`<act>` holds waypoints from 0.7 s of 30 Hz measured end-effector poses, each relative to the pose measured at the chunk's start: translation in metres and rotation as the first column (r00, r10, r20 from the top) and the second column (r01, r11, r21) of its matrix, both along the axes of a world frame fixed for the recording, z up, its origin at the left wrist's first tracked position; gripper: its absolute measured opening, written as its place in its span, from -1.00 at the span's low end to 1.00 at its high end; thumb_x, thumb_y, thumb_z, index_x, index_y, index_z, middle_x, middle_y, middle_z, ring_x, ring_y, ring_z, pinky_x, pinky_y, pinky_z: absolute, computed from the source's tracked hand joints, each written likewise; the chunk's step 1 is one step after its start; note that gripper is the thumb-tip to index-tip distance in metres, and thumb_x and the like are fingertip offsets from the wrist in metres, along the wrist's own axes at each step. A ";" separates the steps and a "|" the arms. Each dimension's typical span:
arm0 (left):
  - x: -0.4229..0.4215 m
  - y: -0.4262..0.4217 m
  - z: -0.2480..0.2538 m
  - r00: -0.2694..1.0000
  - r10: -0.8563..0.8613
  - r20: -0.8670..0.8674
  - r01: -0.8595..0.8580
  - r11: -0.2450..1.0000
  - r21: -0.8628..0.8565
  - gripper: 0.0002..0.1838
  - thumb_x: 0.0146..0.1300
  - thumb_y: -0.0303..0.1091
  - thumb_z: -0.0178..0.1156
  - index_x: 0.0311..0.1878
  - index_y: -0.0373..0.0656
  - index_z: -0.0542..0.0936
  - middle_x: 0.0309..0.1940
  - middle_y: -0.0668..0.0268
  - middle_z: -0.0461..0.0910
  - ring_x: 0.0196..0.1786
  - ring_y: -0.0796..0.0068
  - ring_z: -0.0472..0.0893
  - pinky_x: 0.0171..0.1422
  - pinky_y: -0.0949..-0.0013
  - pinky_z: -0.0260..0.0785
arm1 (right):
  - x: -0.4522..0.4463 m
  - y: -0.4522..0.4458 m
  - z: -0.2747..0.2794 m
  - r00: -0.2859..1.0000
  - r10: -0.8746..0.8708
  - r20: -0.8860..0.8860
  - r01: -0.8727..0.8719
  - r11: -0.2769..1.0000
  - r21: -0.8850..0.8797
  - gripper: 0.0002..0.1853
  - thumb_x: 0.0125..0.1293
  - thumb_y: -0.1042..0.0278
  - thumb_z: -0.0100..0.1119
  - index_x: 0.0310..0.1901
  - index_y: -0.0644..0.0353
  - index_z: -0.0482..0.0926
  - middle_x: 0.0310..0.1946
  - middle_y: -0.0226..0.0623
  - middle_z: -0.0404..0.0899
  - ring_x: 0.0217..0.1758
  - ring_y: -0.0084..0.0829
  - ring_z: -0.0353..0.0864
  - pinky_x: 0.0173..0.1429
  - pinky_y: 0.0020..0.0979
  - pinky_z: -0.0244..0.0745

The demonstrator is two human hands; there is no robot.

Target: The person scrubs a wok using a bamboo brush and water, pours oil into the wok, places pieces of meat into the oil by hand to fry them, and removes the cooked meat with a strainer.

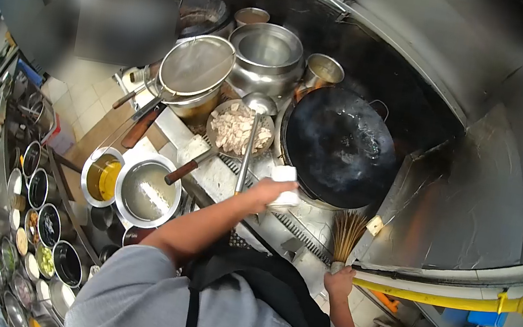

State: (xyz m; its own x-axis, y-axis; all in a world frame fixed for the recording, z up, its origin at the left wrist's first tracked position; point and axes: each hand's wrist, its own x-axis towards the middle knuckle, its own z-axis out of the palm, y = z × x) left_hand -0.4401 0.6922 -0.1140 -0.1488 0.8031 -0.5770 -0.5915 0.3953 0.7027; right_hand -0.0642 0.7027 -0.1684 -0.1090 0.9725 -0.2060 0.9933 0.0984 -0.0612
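Observation:
My left hand (265, 192) is closed on a folded white cloth (285, 184) at the near left rim of a black wok (338, 149). Whether the cloth wraps a wok handle cannot be seen. Wet, shiny patches and steam show in the wok, which sits tilted on the stove. My right hand (339, 281) grips a bamboo wok brush (349, 234) by its bound end, bristles upward, just off the wok's near right edge. Left of the wok, a strainer (207, 140) holds pale chopped pieces (240, 128). A steel ladle (247, 154) lies across it.
Behind the strainer stand a large steel pot (265, 56), a small pot (324, 71) and a round mesh sieve (197, 66). Pots of yellow liquid (101, 177) and clear liquid (148, 190) are at left. A yellow pipe (458, 298) runs along the right.

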 end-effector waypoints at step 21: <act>-0.119 -0.189 -0.075 0.883 0.355 -0.308 -0.393 0.917 -0.068 -0.71 0.09 -0.29 0.20 -0.14 -0.20 0.53 -0.41 0.30 0.54 -0.42 0.41 0.58 -0.31 0.29 0.52 | -0.101 0.086 0.188 0.080 -0.248 -0.965 -0.020 0.968 -0.250 -0.60 0.21 0.46 0.04 0.10 0.22 0.29 -0.31 -0.16 0.56 -0.51 -0.34 0.56 -0.47 -0.34 0.54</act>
State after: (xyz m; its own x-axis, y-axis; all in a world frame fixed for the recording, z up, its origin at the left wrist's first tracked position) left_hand -0.5586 0.5032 -0.1892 -0.5958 0.5794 -0.5562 -0.4959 0.2794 0.8222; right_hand -0.1656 0.7888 0.0194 -0.2336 0.9602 -0.1532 0.0164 -0.1536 -0.9880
